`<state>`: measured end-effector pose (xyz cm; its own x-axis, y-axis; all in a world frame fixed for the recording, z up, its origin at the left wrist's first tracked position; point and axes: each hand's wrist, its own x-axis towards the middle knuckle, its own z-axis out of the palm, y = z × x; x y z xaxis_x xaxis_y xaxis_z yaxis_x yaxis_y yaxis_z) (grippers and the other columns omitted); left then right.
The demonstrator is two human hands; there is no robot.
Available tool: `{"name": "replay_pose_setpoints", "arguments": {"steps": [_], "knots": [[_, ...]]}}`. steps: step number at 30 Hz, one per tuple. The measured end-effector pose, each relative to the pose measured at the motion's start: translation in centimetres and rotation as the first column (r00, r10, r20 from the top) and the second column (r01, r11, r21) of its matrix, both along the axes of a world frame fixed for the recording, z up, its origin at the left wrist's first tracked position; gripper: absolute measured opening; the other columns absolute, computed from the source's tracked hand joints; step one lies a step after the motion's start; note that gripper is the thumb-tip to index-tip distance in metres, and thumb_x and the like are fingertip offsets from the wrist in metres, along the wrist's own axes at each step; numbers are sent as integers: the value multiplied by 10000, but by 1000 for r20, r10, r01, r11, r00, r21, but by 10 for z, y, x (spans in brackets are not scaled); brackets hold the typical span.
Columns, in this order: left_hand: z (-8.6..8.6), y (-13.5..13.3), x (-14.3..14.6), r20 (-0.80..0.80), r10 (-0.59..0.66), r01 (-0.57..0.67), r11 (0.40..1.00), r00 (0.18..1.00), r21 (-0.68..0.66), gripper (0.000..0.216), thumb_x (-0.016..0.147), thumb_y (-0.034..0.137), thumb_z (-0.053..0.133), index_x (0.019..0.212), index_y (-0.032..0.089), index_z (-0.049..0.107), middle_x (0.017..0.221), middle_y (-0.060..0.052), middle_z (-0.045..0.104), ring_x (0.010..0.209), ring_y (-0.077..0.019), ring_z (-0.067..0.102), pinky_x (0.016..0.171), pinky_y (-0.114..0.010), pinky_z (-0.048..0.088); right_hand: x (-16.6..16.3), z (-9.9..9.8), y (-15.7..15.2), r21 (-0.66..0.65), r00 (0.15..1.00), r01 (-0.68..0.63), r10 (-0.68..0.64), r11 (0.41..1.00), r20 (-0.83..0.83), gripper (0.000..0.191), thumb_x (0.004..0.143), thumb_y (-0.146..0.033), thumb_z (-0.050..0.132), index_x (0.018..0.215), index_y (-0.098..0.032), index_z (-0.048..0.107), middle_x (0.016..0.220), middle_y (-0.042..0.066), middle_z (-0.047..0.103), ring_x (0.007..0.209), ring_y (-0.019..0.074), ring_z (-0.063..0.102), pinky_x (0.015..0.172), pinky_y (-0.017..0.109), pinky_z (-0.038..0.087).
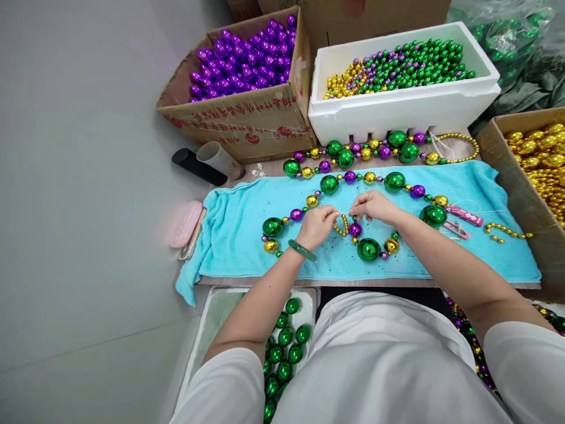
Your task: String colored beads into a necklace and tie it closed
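Observation:
A long bead necklace (368,249) of green, purple and gold balls lies in a loop on the turquoise towel (233,229). My left hand (318,225), with a green bangle at the wrist, is pinched closed above the towel's middle. My right hand (373,206) is pinched closed a little to its right. Both pinch at a thin string between them, just above a short strand of small gold beads (341,227). The string itself is barely visible.
Behind the towel stand a cardboard box of purple balls (247,59) and a white foam box of mixed bead strings (397,70). A box of gold balls (541,159) is at the right, a tray of green balls (285,347) by my knee, and pink scissors (463,217) lie on the towel.

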<state>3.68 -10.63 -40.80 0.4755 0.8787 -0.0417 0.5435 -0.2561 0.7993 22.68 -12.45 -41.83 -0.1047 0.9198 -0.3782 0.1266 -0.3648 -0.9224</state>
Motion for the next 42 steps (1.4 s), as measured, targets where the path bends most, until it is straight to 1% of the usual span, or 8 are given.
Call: {"name": "replay_pose_setpoints", "arguments": {"steps": [5, 10, 17, 21, 24, 29, 36, 42], "knots": [[-9, -14, -3, 94, 43, -61, 980, 995, 190, 195, 813, 249, 548, 637, 179, 593, 672, -11, 552, 701, -142, 521, 681, -263, 418, 17, 3, -3, 79, 983, 82, -93, 994, 156, 103, 635, -146, 697, 558, -141, 629, 492, 3, 584, 463, 84, 470, 411, 200, 310], [-30, -38, 12, 308, 322, -215, 918, 895, -334, 165, 777, 300, 579, 680, 167, 587, 637, 5, 546, 567, -112, 536, 526, -228, 414, 30, 1, -13, 132, 943, 119, -153, 984, 296, 139, 620, -115, 644, 505, -157, 580, 502, 8, 574, 497, 100, 463, 438, 214, 315], [-24, -34, 26, 643, 685, 75, 662, 341, -745, 139, 741, 176, 522, 614, 154, 470, 918, -58, 657, 966, -142, 636, 720, -212, 491, 26, -9, -35, -60, 912, 337, -342, 940, -225, 81, 625, -203, 597, 596, -165, 531, 753, 78, 653, 676, 151, 596, 429, 200, 414], [-21, -29, 32, 600, 767, 179, 572, 228, -800, 167, 831, 174, 456, 666, 162, 484, 780, -40, 619, 861, -111, 641, 618, -180, 461, 24, -6, -39, -159, 693, 371, -387, 915, -609, 217, 638, -250, 604, 590, -184, 402, 772, 45, 645, 725, 132, 619, 484, 177, 447], [-25, -31, 42, 619, 745, 259, 565, 248, -783, 166, 866, 214, 478, 706, 169, 483, 663, 4, 536, 645, -82, 582, 560, -193, 439, 18, -2, -35, -213, 615, 344, -391, 915, -685, 288, 659, -311, 632, 618, -196, 371, 565, -29, 500, 540, 83, 522, 398, 150, 355], [-31, -35, 48, 659, 591, 256, 623, 465, -739, 199, 816, 226, 576, 691, 176, 430, 588, 36, 465, 488, -66, 455, 489, -199, 374, 8, -10, -23, -225, 786, 366, -430, 903, -445, 334, 663, -323, 622, 631, -220, 306, 443, -110, 236, 346, 41, 210, 328, 163, 115], [-30, -40, 40, 632, 523, 138, 698, 572, -702, 220, 776, 233, 617, 670, 166, 436, 578, 35, 490, 483, -66, 470, 481, -198, 381, 9, -18, -19, -169, 831, 452, -482, 876, -277, 359, 644, -313, 639, 631, -228, 290, 419, -120, 255, 318, 32, 210, 333, 181, 107], [-23, -46, 33, 606, 484, 113, 716, 631, -689, 209, 777, 234, 608, 663, 167, 446, 550, 35, 483, 451, -64, 446, 451, -194, 361, 1, -14, -31, -98, 944, 253, -267, 963, -192, 253, 621, -271, 649, 600, -209, 405, 421, -80, 386, 339, 46, 287, 329, 197, 163]]}}
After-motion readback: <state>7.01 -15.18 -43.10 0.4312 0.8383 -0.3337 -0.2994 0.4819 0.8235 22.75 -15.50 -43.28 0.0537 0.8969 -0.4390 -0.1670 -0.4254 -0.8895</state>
